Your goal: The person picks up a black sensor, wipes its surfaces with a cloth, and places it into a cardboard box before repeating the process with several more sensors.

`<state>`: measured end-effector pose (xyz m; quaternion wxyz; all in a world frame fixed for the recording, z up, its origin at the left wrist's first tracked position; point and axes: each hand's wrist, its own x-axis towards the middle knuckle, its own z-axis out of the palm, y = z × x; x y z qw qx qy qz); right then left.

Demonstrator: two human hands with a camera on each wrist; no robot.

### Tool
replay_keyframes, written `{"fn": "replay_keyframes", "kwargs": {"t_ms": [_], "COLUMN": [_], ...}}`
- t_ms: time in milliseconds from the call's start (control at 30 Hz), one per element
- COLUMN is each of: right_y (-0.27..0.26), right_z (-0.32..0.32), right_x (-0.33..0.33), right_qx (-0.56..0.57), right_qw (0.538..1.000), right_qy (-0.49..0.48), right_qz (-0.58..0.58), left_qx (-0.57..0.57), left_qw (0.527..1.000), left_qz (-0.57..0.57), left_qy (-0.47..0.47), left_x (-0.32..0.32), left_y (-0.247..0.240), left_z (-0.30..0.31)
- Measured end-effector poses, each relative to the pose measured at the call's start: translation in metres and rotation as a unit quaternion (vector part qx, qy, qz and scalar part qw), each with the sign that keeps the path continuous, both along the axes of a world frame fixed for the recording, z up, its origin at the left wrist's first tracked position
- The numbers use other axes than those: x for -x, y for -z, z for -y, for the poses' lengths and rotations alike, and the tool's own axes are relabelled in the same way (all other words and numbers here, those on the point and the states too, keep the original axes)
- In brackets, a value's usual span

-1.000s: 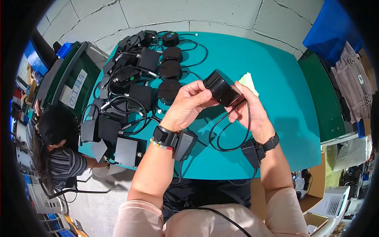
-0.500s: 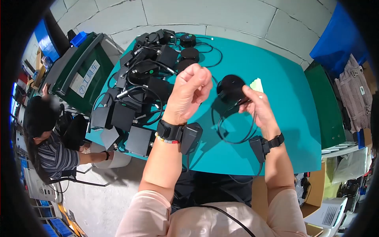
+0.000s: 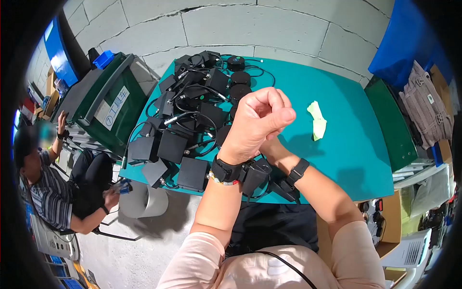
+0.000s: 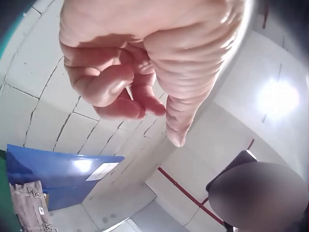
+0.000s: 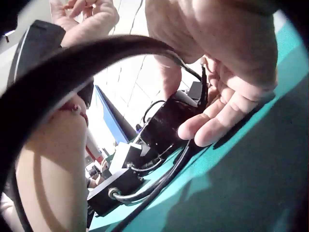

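While your left hand (image 3: 260, 123) hangs curled and empty at frame centre, your right hand (image 5: 219, 67) wraps its grip round the black unit (image 5: 166, 123) low by the table (image 5: 241, 193). It seems not yet released beside the pile of units (image 3: 192, 111).

I'm seeing a bright, evenly lit head view, the fisheye bending the teal table (image 3: 346, 144) and a black vignette ringing the frame, with a soft shadow beside the yellow cloth (image 3: 317, 120). On the left wrist feed the left hand (image 4: 145, 63) looms close and soft while a ceiling light (image 4: 279, 99) flares white. The right wrist feed is backlit, a blurred black band (image 5: 72, 67) across it.
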<state>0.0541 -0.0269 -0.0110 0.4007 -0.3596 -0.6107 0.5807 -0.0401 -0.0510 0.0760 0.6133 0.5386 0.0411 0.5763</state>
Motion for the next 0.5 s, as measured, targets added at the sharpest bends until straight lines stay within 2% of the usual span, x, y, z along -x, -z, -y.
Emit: {"fn": "replay_keyframes", "kwargs": {"t_ms": [67,100,167,233,267,367,500], "right_y": [0.005,0.018,0.032,0.030,0.027,-0.010,-0.020], "right_z": [0.001,-0.004,-0.008,-0.006,-0.002,0.031,0.063], "right_x": [0.003,0.007,0.008,0.000,-0.007,-0.026,-0.062], "right_qx": [-0.068,-0.223,-0.363,-0.216,-0.199,-0.111,-0.178], "right_qw": [0.996,0.965,0.904,0.904,0.885,0.893,0.878], "right_qy": [0.041,0.104,0.171,0.200,0.220,0.237,0.194], "right_qz": [0.034,0.093,0.150,0.311,0.358,0.366,0.399], "left_qx": [0.020,0.024,0.028,0.027,0.031,0.024,0.015], "left_qw": [1.000,0.999,0.998,0.998,0.997,0.995,0.992], "left_qz": [-0.018,-0.022,-0.022,-0.019,-0.018,0.048,0.064], "left_qy": [-0.014,-0.007,-0.042,-0.049,-0.068,-0.080,-0.104], "left_x": [0.000,0.001,0.006,0.015,0.020,0.034,0.049], "left_y": [0.001,0.003,0.004,0.006,0.005,0.010,0.010], "left_z": [0.004,0.005,0.006,0.009,0.012,0.017,0.027]}}
